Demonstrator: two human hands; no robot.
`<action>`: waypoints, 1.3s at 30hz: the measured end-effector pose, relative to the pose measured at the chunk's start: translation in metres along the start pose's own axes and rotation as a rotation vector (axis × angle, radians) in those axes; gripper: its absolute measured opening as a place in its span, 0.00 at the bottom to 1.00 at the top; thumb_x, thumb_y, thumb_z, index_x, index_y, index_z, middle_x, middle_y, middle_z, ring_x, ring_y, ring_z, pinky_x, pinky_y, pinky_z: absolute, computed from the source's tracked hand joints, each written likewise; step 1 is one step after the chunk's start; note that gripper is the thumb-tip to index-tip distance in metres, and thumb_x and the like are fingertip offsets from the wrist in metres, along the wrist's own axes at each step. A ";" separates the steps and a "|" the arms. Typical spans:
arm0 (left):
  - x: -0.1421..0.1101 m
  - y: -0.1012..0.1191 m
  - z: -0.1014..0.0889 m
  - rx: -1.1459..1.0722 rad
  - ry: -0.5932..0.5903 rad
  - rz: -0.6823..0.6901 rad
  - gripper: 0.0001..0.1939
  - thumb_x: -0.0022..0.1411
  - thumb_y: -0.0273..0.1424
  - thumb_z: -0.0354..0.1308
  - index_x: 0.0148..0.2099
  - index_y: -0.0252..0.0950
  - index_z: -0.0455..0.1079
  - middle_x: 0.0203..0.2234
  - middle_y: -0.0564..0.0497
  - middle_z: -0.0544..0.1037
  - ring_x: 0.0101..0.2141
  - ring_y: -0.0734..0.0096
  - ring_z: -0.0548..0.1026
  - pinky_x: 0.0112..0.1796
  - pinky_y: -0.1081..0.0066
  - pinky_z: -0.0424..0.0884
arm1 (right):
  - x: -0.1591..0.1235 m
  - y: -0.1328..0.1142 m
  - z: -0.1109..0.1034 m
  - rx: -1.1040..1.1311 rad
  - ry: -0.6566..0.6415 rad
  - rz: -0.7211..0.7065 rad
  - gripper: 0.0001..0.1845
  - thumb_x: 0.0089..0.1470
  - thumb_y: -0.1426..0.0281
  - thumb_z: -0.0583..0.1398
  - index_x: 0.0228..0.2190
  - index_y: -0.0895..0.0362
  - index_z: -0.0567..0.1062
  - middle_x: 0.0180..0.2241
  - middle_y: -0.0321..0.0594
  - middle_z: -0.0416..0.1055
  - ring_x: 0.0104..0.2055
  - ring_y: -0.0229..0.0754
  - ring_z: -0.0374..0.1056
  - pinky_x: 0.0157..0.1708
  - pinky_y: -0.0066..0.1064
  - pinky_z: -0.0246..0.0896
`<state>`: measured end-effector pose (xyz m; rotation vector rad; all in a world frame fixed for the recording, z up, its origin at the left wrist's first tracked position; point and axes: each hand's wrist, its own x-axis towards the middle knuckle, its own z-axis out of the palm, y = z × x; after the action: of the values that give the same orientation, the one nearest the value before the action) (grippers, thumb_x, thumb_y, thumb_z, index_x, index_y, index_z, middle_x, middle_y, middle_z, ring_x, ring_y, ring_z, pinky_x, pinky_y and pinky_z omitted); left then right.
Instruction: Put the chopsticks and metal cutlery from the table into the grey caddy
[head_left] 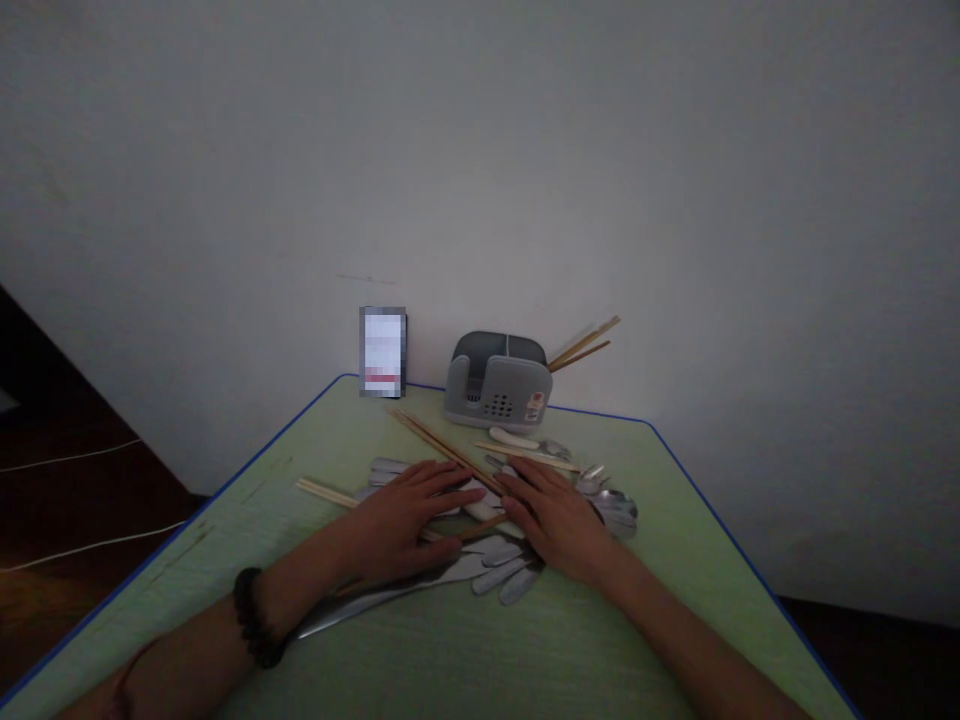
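Observation:
A loose heap of cutlery and chopsticks lies mid-table, with both my hands resting over it. My left hand, palm down with fingers stretched out, covers part of several chopsticks and metal handles. My right hand is also palm down, its fingers reaching over the heap's middle. Spoons and a fork stick out to its right. Below the hands are several metal handles and a long knife, partly hidden by my left forearm. What lies under the palms is hidden.
A grey utensil holder with compartments and drain holes stands at the back near the wall. Several chopsticks show behind its right side. A phone stands upright to its left. The green table has a blue edge.

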<state>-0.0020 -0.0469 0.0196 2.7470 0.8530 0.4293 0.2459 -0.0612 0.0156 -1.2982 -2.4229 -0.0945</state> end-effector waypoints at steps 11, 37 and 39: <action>0.003 -0.011 0.012 0.082 0.185 0.026 0.19 0.60 0.41 0.55 0.52 0.40 0.70 0.44 0.46 0.76 0.44 0.63 0.72 0.47 0.63 0.67 | -0.008 -0.004 -0.014 0.067 -0.104 0.003 0.28 0.50 0.59 0.59 0.52 0.54 0.68 0.58 0.46 0.61 0.59 0.50 0.56 0.58 0.49 0.48; -0.001 -0.017 0.018 0.166 0.228 -0.166 0.17 0.65 0.38 0.48 0.53 0.42 0.68 0.49 0.45 0.70 0.48 0.61 0.68 0.48 0.58 0.66 | -0.005 -0.008 0.004 -0.019 0.095 0.050 0.12 0.52 0.72 0.56 0.40 0.57 0.73 0.39 0.44 0.72 0.43 0.47 0.65 0.44 0.39 0.62; 0.000 -0.017 0.017 0.176 0.260 -0.183 0.19 0.65 0.39 0.48 0.55 0.41 0.66 0.52 0.45 0.69 0.51 0.59 0.67 0.51 0.57 0.65 | -0.005 -0.009 0.004 -0.016 0.093 0.045 0.12 0.53 0.71 0.56 0.40 0.57 0.73 0.39 0.44 0.72 0.42 0.46 0.65 0.43 0.39 0.63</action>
<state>-0.0051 -0.0359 -0.0017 2.7738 1.2491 0.7167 0.2397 -0.0696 0.0114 -1.3242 -2.3180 -0.1589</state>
